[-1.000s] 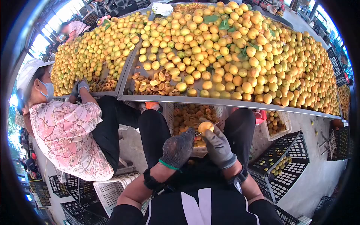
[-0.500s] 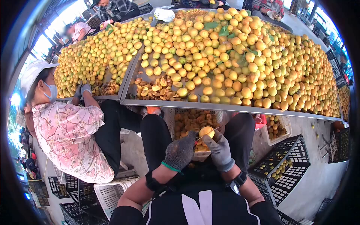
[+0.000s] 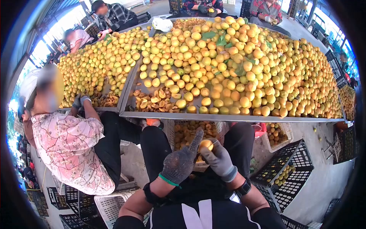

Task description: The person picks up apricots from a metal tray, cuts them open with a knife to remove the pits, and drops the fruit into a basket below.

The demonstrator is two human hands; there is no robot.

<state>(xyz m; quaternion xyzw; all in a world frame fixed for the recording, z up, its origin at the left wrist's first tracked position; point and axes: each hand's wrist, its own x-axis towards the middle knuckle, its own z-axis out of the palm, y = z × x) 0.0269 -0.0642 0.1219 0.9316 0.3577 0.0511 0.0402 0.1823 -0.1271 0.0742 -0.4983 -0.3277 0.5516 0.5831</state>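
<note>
My left hand [image 3: 179, 162], in a dark grey knit glove with a green cuff, is beside a yellow-orange fruit [image 3: 206, 145]. Its index finger points up; the other fingers are curled, and what they hold, if anything, is hidden. My right hand [image 3: 220, 160], in a lighter grey glove, grips that fruit between thumb and fingers. Below and beyond both hands, a white crate [image 3: 170, 134] of fruit halves stands between my knees. Ahead, a metal-edged table [image 3: 228, 117] bears a large pile of whole fruit [image 3: 267, 72], with cut pieces [image 3: 154, 100] near its front left.
A person in a pink floral top [image 3: 68, 147] sits at my left, gloved hands at the table. Other people sit across the table. Black crates [image 3: 301, 164] and a white crate [image 3: 280, 143] stand at the right; another white crate [image 3: 110, 206] is at the lower left.
My left index finger has straightened upward. The fruit in my right hand has moved slightly down and left. The view has shifted a little, and the person at left has turned their head.
</note>
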